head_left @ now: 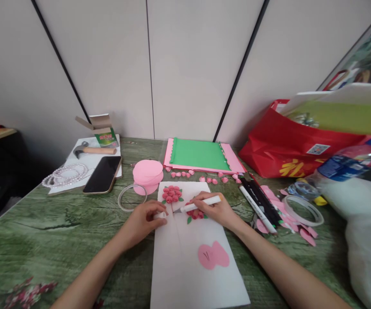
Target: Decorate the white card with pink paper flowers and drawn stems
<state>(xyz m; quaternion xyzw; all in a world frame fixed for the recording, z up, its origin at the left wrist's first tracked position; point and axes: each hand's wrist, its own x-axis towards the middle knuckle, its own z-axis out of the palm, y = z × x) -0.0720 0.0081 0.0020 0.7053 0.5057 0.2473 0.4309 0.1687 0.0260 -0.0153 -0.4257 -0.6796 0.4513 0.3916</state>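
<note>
A white sheet (185, 274) lies lengthwise before me, with a bunch of pink paper roses (172, 194) and green leaves near its top left. My right hand (211, 208) grips a white marker (204, 201), its tip at a thin line below those roses. Partly under that hand is a second rose bunch (197, 213). At the sheet's left edge, my left hand (148, 218) pinches a white marker cap (160, 215). Two overlapping pink paper circles (213, 255) rest lower right on the sheet, one bearing short dark strokes.
Left are a tape roll (133, 198), pink circles (148, 171), a phone (103, 175), beads (65, 175) and a hammer (95, 150). Behind lie green paper (200, 154) and small rosebuds (212, 180). Right are markers (258, 208), another tape roll (303, 210), a bottle (346, 165) and a red bag (288, 146).
</note>
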